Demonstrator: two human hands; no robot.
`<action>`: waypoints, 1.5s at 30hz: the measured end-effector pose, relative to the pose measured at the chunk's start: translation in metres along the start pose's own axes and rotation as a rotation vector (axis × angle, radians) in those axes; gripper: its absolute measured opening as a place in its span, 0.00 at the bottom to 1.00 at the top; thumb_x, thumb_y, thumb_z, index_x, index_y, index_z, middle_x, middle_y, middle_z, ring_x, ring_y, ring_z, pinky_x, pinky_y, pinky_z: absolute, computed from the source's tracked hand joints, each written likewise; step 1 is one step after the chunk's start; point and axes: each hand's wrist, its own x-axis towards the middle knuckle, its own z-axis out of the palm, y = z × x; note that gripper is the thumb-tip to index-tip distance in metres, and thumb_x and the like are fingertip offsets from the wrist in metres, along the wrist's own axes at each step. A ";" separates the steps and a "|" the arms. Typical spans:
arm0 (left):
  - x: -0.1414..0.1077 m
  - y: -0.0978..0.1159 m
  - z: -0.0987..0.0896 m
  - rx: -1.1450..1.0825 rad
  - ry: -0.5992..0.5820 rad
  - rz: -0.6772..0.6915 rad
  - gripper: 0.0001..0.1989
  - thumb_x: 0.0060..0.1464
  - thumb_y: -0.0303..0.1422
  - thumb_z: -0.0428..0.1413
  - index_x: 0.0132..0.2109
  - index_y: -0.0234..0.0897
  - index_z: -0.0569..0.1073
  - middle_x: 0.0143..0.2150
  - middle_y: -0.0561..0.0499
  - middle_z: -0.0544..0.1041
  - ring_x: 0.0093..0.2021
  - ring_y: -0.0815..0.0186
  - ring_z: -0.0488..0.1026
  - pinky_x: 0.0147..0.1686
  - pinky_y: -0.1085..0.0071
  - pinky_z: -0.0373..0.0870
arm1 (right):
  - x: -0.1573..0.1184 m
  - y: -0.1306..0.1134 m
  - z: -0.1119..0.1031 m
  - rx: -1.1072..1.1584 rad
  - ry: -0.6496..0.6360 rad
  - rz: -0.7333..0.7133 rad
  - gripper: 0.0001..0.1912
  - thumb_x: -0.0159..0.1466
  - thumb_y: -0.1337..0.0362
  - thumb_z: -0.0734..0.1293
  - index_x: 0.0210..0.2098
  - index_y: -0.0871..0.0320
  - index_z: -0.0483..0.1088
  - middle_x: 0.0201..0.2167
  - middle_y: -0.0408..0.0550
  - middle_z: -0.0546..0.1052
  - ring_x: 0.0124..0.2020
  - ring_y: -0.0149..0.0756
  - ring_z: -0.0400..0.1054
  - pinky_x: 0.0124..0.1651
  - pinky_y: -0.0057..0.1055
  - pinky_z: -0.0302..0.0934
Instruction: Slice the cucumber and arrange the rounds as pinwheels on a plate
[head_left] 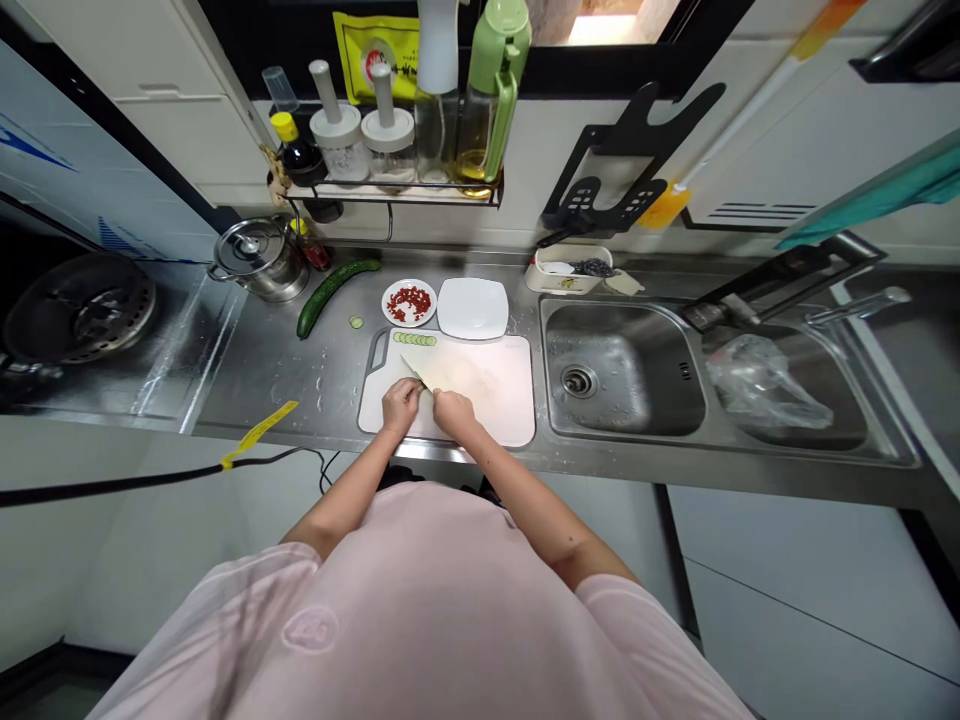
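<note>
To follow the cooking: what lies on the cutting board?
Cucumber slices lie in a row, a knife blade shows; under the left hand and right hand is hidden.

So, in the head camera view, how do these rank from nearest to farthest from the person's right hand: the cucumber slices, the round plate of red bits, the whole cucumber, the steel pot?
From the right hand:
1. Cucumber slices, in a row on the cutting board.
2. Round plate of red bits, just past the board.
3. Whole cucumber, off to the left.
4. Steel pot, farthest left.
</note>
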 end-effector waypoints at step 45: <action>-0.001 0.000 0.001 0.054 0.009 -0.097 0.07 0.57 0.33 0.51 0.38 0.37 0.74 0.37 0.49 0.77 0.39 0.66 0.73 0.42 0.71 0.68 | -0.032 0.026 0.012 0.034 -0.056 0.055 0.14 0.66 0.71 0.55 0.46 0.60 0.68 0.42 0.55 0.76 0.44 0.40 0.71 0.42 0.31 0.60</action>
